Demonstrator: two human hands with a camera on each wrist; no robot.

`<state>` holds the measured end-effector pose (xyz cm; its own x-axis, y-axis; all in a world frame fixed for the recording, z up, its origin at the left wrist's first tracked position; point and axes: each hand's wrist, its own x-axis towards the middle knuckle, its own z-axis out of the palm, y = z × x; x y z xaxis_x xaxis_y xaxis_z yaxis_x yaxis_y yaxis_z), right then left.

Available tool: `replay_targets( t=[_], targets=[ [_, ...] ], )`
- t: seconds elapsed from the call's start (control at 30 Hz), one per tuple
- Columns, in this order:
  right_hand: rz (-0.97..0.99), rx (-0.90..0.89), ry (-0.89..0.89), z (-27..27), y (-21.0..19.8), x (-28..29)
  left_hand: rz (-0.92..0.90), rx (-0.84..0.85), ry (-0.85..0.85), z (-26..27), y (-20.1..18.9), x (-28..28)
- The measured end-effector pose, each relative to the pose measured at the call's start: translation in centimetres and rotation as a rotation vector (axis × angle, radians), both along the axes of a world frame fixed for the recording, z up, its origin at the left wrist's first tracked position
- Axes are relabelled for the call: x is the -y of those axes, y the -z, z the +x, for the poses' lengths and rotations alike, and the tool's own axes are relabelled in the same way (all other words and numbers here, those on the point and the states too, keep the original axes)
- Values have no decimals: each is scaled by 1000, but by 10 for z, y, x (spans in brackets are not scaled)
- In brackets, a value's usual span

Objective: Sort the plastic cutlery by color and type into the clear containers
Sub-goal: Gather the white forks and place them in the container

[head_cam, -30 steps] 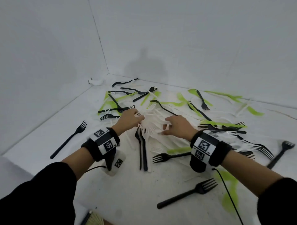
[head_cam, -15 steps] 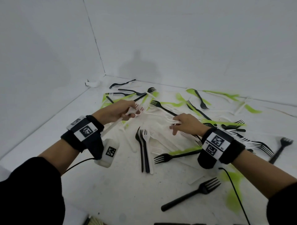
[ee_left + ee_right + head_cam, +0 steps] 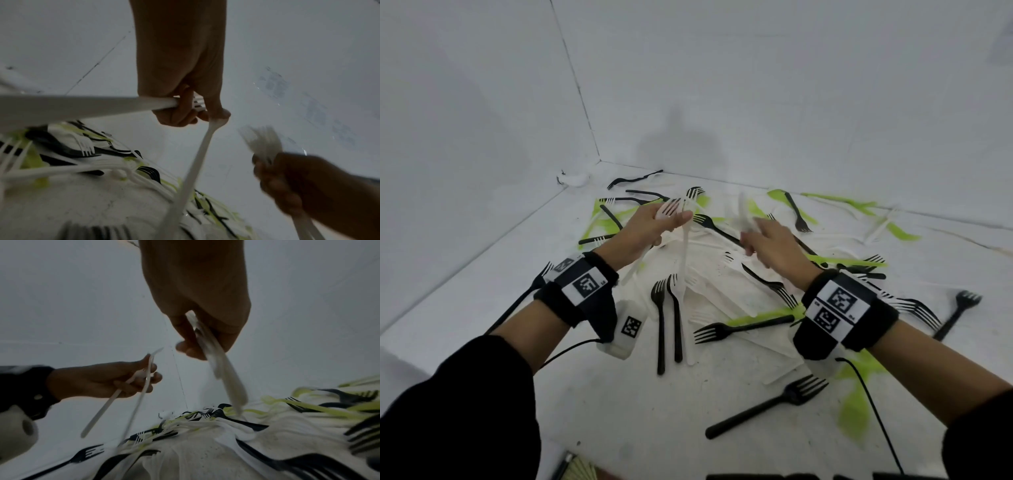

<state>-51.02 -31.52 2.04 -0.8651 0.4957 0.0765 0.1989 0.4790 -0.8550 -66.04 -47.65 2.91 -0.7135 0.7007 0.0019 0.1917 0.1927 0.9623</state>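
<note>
Above the cutlery pile point(image 3: 722, 294) on the white table point(image 3: 619, 411), the left hand point(image 3: 643, 233) is gripping two white forks point(image 3: 671, 210), while the right hand point(image 3: 770, 246) is clutching blurred white cutlery point(image 3: 744, 212). Wrist bands point(image 3: 839, 308) are showing square coded markers, no readable words. Walls are closing the table's far corner behind the pile.

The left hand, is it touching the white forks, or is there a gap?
Touching. The left wrist view shows the left hand with fingers curled around the white forks.

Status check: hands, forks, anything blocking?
Left hand grips two white forks. Right hand grips a blurred white bunch. Black and green cutlery mixed below; no containers in view.
</note>
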Motion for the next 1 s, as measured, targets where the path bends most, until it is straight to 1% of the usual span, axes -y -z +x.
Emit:
replay_targets(
  t=[0.13,0.2,0.27,0.33,0.4,0.43,0.47,0.5,0.57,0.6,0.67,0.7,0.73,0.8,0.9,1.0],
  targets=[
    [340,241,-115,-22,23,8,46,-26,-66,-4,-4,0],
    [444,361,-206,-35,37,13,120,26,-75,-6,-5,-1],
    [505,472,-268,-45,50,15,214,176,-79,-9,-6,-2],
    [542,524,-264,-51,55,15,295,373,-66,-10,-10,-1],
    [521,531,-258,-54,56,12,311,501,-48,-10,-12,-1],
    [492,518,-259,-53,56,11,264,508,-53,-10,-12,-2],
    [446,488,-244,-52,54,10,177,462,-60,-9,-10,-2],
    [387,431,-207,-49,52,10,61,370,-58,-8,-6,0],
    [261,297,-94,-42,44,11,-191,115,-7,-3,4,5],
    [233,239,-31,-38,39,13,-322,-23,42,-1,10,8],
    [243,147,66,-33,30,16,-650,-330,142,6,24,11],
    [244,121,78,-31,26,16,-792,-469,168,9,32,11],
    [234,119,59,-29,25,16,-870,-545,164,11,41,11],
    [226,193,-48,-29,29,15,-905,-562,108,15,53,9],
    [348,378,-220,-31,44,17,-872,-568,56,16,53,7],
    [434,503,-288,-32,54,21,-784,-489,63,11,47,7]
  ],
)
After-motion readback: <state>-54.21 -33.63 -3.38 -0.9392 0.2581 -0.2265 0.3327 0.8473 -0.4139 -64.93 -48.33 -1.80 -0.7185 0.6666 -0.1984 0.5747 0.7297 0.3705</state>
